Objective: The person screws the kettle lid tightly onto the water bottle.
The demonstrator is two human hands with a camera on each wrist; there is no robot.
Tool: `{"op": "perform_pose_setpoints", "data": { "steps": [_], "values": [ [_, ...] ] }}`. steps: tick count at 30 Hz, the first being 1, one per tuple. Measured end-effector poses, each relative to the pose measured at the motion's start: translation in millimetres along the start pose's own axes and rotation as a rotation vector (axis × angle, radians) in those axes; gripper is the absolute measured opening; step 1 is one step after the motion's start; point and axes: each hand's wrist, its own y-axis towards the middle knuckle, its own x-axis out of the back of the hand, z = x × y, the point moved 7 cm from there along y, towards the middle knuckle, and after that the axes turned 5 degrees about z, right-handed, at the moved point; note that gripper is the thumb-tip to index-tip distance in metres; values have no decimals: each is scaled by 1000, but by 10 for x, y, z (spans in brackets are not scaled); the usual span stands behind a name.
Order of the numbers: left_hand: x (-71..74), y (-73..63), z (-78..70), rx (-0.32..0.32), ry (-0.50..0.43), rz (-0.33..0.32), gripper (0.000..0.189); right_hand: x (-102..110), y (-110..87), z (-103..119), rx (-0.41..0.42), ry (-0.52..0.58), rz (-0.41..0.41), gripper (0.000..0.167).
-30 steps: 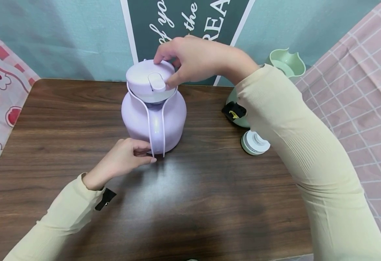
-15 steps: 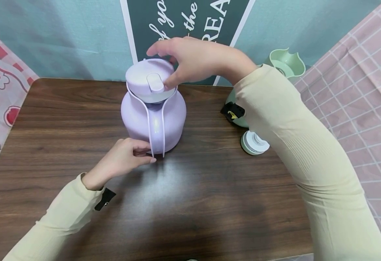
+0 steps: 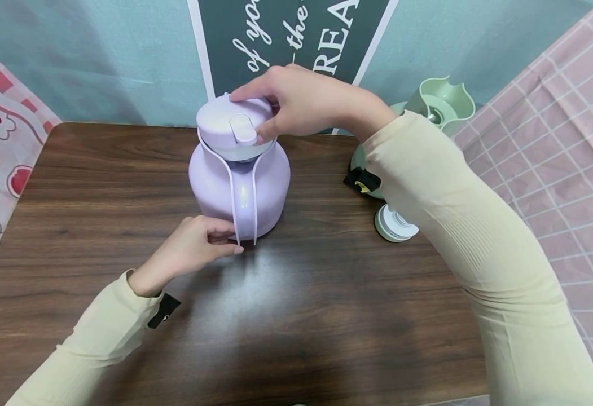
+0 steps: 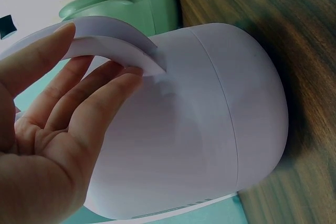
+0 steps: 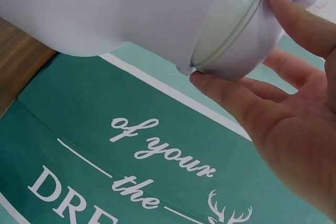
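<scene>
A lilac thermos jug (image 3: pixel 273 189) stands upright on the wooden table, its handle (image 3: pixel 244 206) toward me. On its top sits a lilac lid (image 3: pixel 217 121) with a raised tab. My left hand (image 3: pixel 189 248) pinches the handle's lower left edge; in the left wrist view its thumb and fingers lie on either side of that edge. My right hand (image 3: pixel 308 101) grips the lid from the right, thumb by the tab and fingers toward the back. The right wrist view shows the thumb and index finger on the lid's (image 5: pixel 252 51) rim, beside a pale band beneath it.
Right of the lilac jug, a green jug (image 3: pixel 359 160) with a scalloped top (image 3: pixel 451 98) is mostly behind my right sleeve. A white-and-green stopper (image 3: pixel 395 224) lies in front of it. A dark lettered sign (image 3: pixel 296 34) covers the back.
My right index finger rose off the lid half a second ago and now touches it again, with the hand slightly lower. The left hand and the jug look the same.
</scene>
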Motion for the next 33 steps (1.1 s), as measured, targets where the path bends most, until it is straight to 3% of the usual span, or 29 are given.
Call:
{"op": "perform_pose_setpoints", "data": {
  "steps": [8,13,21,33],
  "values": [
    [-13,-2,-1,-1,3,3,17,11,1,-11,-29,-24,-1,55],
    [-8,-1,-8,-12,-2,3,14,32,57,-3,-53,-48,84,59],
    [6,-3,-14,-10,-2,5,13,17,167,-18,-75,6,204,76],
    [7,-2,-12,-10,6,7,8,33,172,-16,-55,32,136,65]
  ]
}}
